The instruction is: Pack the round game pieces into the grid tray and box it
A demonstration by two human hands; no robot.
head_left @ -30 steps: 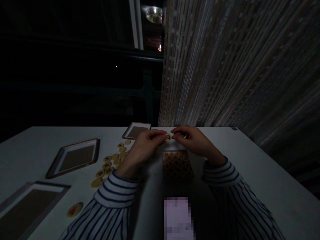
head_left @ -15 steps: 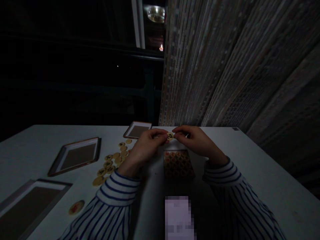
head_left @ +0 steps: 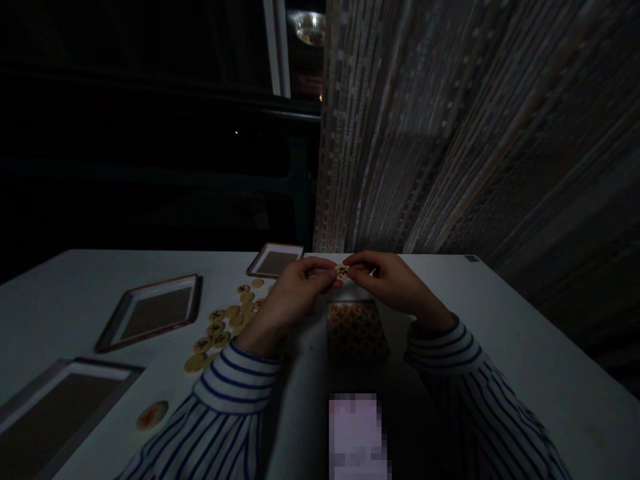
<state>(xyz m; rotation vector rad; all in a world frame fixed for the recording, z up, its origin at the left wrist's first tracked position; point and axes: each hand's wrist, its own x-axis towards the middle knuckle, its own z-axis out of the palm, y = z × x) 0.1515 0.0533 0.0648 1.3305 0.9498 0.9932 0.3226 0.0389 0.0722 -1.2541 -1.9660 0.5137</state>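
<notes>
Between my two hands is a round Chinese chess piece with a black character facing me. My left hand pinches its left edge with thumb and fingers. On the right edge, the fingertips of my right hand are closed on the same piece. Below the hands lies an open box with rows of chess pieces in it, some marked red, others dark. Beside my left forearm several loose chess pieces are scattered on the table, partly hidden by the arm.
Shallow framed trays or lids stand on the white table: one at the back, another at left, a third at near left. A single red-marked piece lies near the front. A string curtain hangs behind.
The held chess piece has turned slightly between my fingers, so its character sits at a different angle. Both hands stay in nearly the same place.
</notes>
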